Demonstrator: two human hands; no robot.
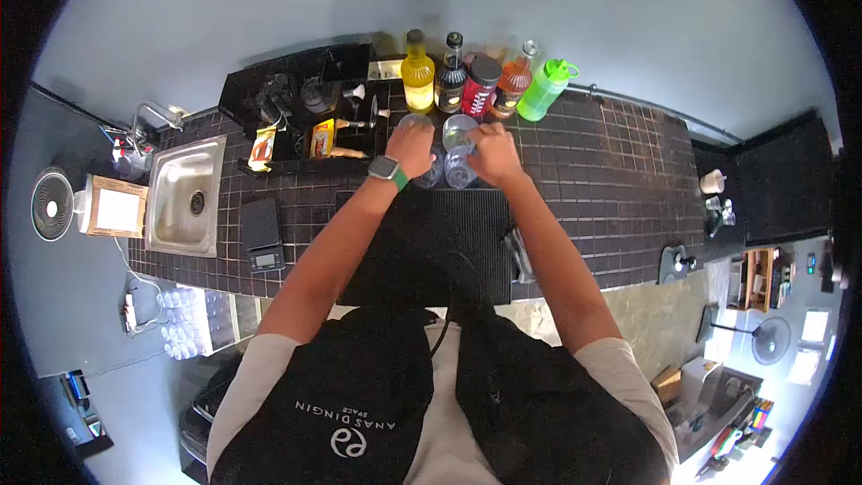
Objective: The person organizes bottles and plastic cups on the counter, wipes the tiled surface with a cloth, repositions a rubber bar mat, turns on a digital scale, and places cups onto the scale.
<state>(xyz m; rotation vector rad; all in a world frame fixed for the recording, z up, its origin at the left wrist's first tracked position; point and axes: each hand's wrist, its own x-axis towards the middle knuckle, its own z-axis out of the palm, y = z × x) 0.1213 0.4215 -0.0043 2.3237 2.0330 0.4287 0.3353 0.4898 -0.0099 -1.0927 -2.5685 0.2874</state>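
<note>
Several clear cups stand close together on the dark tiled counter, in front of the row of bottles. My left hand [413,149], with a watch on the wrist, is closed at the back-left clear cup [415,120] and covers much of it. My right hand [494,154] has its fingers bent at the rim of the back-right clear cup [457,128]. Nearer to me are a front-left clear cup [429,176] and a front-right clear cup [460,171]. A black ribbed mat [476,242] lies in front of them.
Behind the cups stand a yellow bottle [418,76], a dark bottle [451,81], a red container [479,90], an amber bottle [513,85] and a green bottle [544,92]. Left are a black organizer [296,162], a scale [262,233] and a sink [187,198].
</note>
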